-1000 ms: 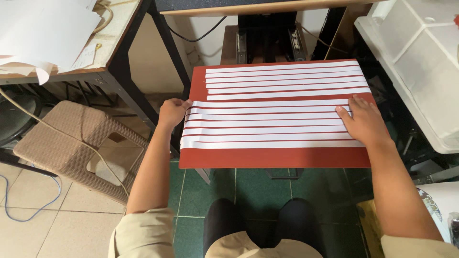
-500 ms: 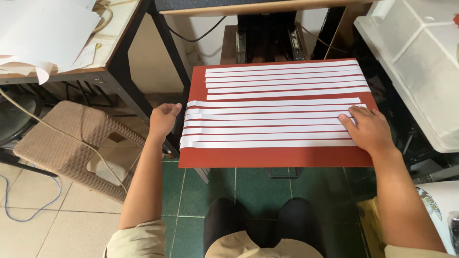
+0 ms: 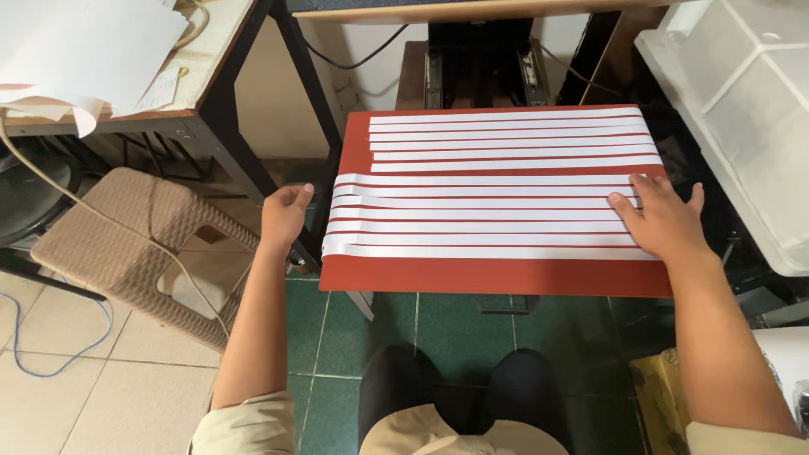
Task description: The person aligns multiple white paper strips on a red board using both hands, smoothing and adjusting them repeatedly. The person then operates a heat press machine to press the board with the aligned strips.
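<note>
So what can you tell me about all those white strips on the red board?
The white strips are long, thin and flat, and look like paper or tape. They lie side by side across the red board, with thin red lines of board showing between them. There are two groups: a far group with neat, even ends, and a near group whose left ends curl a little over the board's edge. The right hand rests flat on the near group's right ends. The left hand is just off their left ends, open.
</note>
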A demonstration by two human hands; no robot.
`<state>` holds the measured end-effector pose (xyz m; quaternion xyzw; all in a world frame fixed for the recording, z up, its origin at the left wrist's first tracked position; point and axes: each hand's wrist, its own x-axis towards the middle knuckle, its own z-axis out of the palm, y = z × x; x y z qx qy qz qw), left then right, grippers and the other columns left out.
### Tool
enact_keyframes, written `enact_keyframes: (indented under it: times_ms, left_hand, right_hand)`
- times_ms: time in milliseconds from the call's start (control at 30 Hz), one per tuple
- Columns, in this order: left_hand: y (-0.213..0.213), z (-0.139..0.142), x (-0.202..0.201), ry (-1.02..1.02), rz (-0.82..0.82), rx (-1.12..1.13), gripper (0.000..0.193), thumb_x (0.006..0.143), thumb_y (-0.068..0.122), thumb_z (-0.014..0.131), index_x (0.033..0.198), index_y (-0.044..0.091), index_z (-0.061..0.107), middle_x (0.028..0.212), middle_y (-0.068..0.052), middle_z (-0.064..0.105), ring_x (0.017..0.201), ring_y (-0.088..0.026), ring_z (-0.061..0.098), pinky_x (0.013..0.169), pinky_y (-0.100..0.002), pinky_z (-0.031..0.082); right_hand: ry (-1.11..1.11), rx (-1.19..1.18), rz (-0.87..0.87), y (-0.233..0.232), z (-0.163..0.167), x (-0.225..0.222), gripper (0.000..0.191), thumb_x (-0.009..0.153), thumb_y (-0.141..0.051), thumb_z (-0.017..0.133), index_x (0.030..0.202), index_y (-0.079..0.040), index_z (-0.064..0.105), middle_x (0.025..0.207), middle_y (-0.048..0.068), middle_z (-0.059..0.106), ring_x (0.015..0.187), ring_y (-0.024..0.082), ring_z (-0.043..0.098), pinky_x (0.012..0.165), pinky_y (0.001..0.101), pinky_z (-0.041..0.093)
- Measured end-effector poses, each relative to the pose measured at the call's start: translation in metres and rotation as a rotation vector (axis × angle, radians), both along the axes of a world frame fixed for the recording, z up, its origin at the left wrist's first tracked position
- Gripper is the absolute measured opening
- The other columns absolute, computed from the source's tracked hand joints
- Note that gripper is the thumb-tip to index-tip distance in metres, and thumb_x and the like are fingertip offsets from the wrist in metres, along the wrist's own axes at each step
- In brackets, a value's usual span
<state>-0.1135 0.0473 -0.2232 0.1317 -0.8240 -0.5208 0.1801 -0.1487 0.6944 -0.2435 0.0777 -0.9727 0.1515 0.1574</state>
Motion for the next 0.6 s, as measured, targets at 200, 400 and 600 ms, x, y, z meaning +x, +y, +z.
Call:
enact_keyframes:
  times_ms: [200, 400, 600]
  left_hand:
    - [0.0, -0.005, 0.011, 0.011, -0.022, 0.055, 0.042, 0.099, 0.034, 0.067, 0.116, -0.005, 0.071, 0.106, -0.012, 0.077, 0.1, -0.016, 0.07, 0.091, -0.031, 0.052]
    - [-0.001, -0.005, 0.02, 0.017, -0.026, 0.105, 0.04, 0.1, 0.032, 0.067, 0.116, -0.005, 0.071, 0.105, -0.01, 0.076, 0.098, -0.014, 0.068, 0.089, -0.029, 0.051]
    - [0.003, -0.002, 0.022, 0.02, -0.02, 0.116, 0.039, 0.1, 0.031, 0.067, 0.116, -0.004, 0.071, 0.105, -0.01, 0.076, 0.097, -0.014, 0.068, 0.088, -0.029, 0.051]
  right_hand:
    - [0.125, 0.092, 0.029, 0.0, -0.011, 0.011, 0.057, 0.104, -0.059, 0.048, 0.134, -0.017, 0.071, 0.157, 0.022, 0.05, 0.15, 0.039, 0.038, 0.118, 0.0756, 0.007]
    - [0.06, 0.035, -0.018, 0.008, -0.013, 0.013, 0.059, 0.104, -0.06, 0.047, 0.134, -0.015, 0.07, 0.159, 0.023, 0.047, 0.153, 0.037, 0.035, 0.118, 0.0756, 0.005]
    - [0.05, -0.009, 0.013, 0.004, -0.005, 0.009, 0.088, 0.095, -0.071, 0.056, 0.146, 0.001, 0.056, 0.158, 0.025, 0.045, 0.15, 0.04, 0.036, 0.116, 0.0738, 0.004]
